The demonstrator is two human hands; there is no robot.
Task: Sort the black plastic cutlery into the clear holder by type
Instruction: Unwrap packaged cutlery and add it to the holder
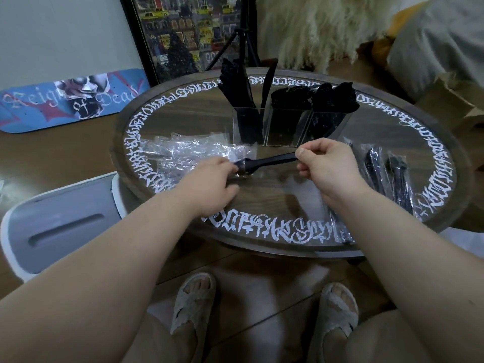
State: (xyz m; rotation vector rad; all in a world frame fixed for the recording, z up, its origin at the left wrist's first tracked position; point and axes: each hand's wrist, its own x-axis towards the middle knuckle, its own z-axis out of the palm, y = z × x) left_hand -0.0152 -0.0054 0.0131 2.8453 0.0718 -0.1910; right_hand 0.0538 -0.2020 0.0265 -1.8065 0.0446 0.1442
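A black plastic piece of cutlery [264, 161] lies level between my hands above the round table [288, 247]. My right hand [327, 166] pinches its handle end. My left hand [209, 184] grips the other end, which sits in a clear wrapper [242, 170], so its type stays hidden. Behind them stands the clear holder [282, 127] with three compartments: knives on the left, stacked black cutlery in the middle and right ones. Several wrapped black pieces [385, 174] lie at the table's right.
A heap of crumpled clear wrappers [193, 150] lies on the table's left half. A white and grey stool [60, 226] stands at the left. A skateboard deck [70, 100], a framed picture [183, 35] and a tripod [243, 43] are behind the table.
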